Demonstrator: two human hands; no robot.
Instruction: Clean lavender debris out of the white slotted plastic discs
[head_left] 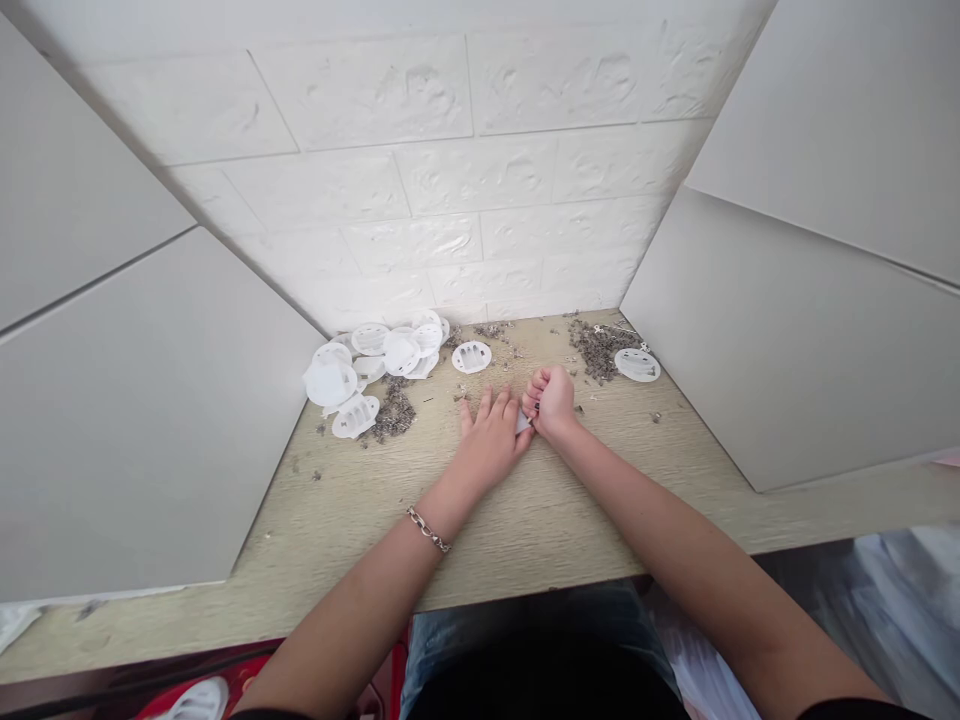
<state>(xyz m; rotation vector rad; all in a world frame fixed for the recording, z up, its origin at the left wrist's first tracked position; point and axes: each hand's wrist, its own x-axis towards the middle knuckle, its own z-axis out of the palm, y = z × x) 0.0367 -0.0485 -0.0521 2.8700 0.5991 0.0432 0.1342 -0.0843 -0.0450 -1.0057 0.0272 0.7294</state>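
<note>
My left hand (489, 432) lies flat on the wooden table with its fingers spread. It rests against a small white plastic piece (523, 420), which shows between the thumb and forefinger and is mostly covered. Right beside it, my right hand (551, 400) is closed in a fist at the edge of that piece. A small dark end shows near the fist, but what the fingers hold is hidden. Beyond the hands lies a round white slotted plastic disc (472, 357). Farther left is a pile of similar white discs (401, 350).
Small metal bits form one heap (391, 410) by the pile and another heap (598, 348) at the back right. Another slotted disc (637, 365) touches the right heap. Grey panels (165, 420) flank the table (337, 540), and a white brick-patterned wall (442, 180) stands behind.
</note>
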